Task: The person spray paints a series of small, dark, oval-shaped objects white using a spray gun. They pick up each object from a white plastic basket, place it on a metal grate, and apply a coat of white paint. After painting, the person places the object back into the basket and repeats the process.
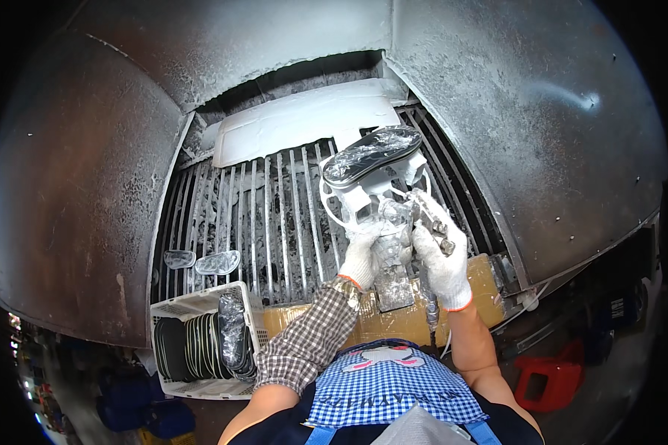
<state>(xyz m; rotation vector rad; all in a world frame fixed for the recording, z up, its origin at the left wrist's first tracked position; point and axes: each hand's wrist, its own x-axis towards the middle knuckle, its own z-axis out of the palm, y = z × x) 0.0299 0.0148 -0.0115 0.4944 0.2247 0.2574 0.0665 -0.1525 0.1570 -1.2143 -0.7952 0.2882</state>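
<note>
A black shoe sole, streaked with white, lies tilted on top of a white frame with curved arms. My left hand, in a white knit glove, is closed at the lower end of this frame; its fingertips blend with the white crust there. Gloved as well, my right hand wraps round a spray gun caked in white, just below and right of the sole. From the gun a hose runs down toward me. Between my hands stands a crusted metal block.
Dusty metal panels wall in a slatted grate, with a white board at its back. Two clear sole-shaped pieces lie on the left slats. A white basket holds several black soles. A red container stands lower right.
</note>
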